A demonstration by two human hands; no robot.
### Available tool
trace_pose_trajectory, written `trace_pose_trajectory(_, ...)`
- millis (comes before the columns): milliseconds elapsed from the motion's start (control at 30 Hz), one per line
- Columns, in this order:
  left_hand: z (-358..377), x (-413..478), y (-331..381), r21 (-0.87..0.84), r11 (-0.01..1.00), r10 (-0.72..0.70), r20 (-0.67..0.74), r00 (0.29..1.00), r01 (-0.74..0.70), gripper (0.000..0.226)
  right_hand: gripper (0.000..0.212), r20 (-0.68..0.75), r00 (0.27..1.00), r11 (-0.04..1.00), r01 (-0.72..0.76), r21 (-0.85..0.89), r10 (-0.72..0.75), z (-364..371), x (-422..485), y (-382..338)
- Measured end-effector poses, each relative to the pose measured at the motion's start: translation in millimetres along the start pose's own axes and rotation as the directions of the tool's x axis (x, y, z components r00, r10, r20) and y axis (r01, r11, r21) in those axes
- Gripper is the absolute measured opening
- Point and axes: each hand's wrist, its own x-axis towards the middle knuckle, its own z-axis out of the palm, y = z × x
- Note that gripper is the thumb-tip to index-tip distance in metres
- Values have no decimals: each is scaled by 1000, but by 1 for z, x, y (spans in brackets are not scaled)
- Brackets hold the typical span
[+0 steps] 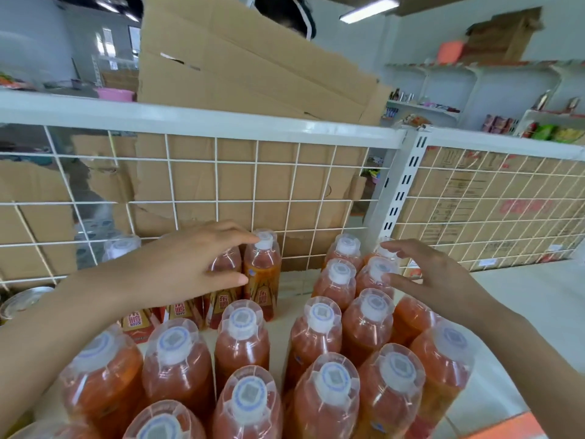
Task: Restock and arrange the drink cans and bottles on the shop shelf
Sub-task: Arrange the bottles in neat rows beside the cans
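Your left hand (190, 267) is reaching to the back row with the fingers mostly straight. The index fingertip sits on the white cap of the back bottle (262, 274) and the thumb is right up against its side, so it's a touch more than a real grab. That bottle stands upright just in front of the wire grid (215, 185), with cardboard (237, 74) behind the mesh. Your right hand (443, 280) hovers spread over the caps on the right side, holding nothing. The rest of the orange bottles (319, 337) stand packed in rows on the white shelf (522, 296), with a bare strip between the two back clusters. A tin can (25, 301) peeks in at far left.
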Motion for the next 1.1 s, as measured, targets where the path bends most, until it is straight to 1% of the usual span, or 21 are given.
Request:
trace_pose_trajectory(100,12,-1,-10,64,997,-47,26,999,45,59,45,-18,1000,1000,14,-7,-14,2,-3,9)
trace_pose_trajectory(167,19,0,-12,98,991,-100,29,995,96,60,45,-15,1000,999,25,21,-24,1,-3,16)
trace_pose_trajectory(267,31,10,-9,138,978,-157,15,987,154,59,60,-10,997,994,74,74,-74,-5,-1,32)
trace_pose_trajectory(300,34,12,-9,138,975,-178,26,984,173,58,61,-14,996,993,85,88,-84,-5,1,36)
trace_pose_trajectory(433,50,34,0,152,956,-257,21,966,251,58,50,-16,991,976,136,168,-135,-9,12,68)
trace_pose_trajectory(567,63,62,13,193,932,-313,-1,950,307,63,52,-2,981,957,191,217,-195,-4,30,101)
trace_pose_trajectory(700,70,84,32,204,921,-337,-15,941,333,61,46,32,965,931,241,273,-259,4,48,119)
trace_pose_trajectory(833,64,108,73,166,943,-291,-5,957,288,54,46,80,946,906,274,323,-315,19,61,126)
trace_pose_trajectory(900,61,120,92,151,954,-258,-17,966,258,53,48,94,940,894,276,353,-327,26,67,128)
trace_pose_trajectory(967,58,133,103,155,954,-266,30,964,258,52,54,117,938,897,268,352,-327,32,73,129)
trace_pose_trajectory(1100,61,161,106,121,942,-327,127,936,313,53,81,203,926,915,244,322,-319,41,82,127)
